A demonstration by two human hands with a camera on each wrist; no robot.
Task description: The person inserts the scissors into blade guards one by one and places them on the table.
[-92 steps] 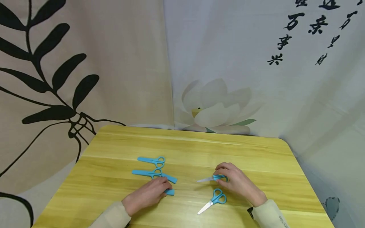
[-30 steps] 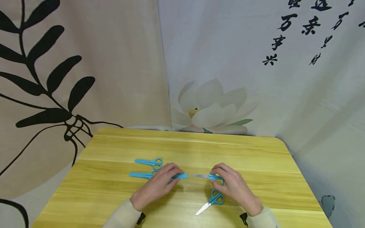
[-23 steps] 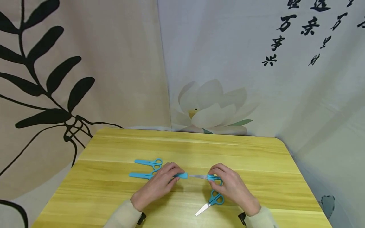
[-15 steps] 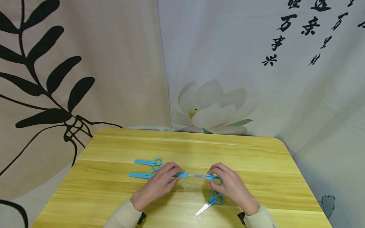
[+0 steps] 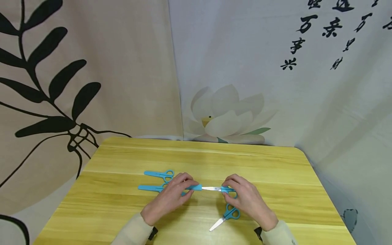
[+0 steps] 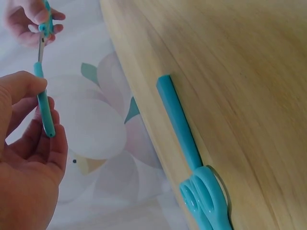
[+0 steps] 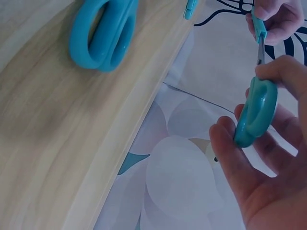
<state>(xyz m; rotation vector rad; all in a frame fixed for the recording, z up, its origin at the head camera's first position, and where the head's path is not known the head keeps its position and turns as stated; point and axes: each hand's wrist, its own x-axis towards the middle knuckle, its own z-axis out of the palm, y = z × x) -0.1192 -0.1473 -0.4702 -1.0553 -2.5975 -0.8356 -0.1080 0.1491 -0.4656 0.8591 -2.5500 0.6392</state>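
Observation:
My left hand point(image 5: 171, 200) pinches a blue scissors sheath point(image 5: 196, 187) between thumb and fingers, its mouth facing right. Opposite it, my right hand point(image 5: 249, 200) grips a pair of scissors point(image 5: 226, 189) by the blue handles. Their closed blades point left, the tip at the sheath's mouth and most of the metal bare. Both are held above the table, as the left wrist view shows. A second loose sheath point(image 6: 180, 120) lies on the wood under my left hand, mostly hidden in the head view. Just in front of my right hand lie bare-bladed scissors point(image 5: 231, 212).
Two sheathed blue scissors lie at the left: the farther scissors point(image 5: 159, 175) and the nearer scissors point(image 5: 151, 188), partly covered by my left hand. The wooden table point(image 5: 260, 163) ends at a printed curtain point(image 5: 137, 68) behind.
My left hand has lifted a sheath from the table and brought it in line with the blades. The right hand has shifted left, bringing the blade tip to the sheath's mouth.

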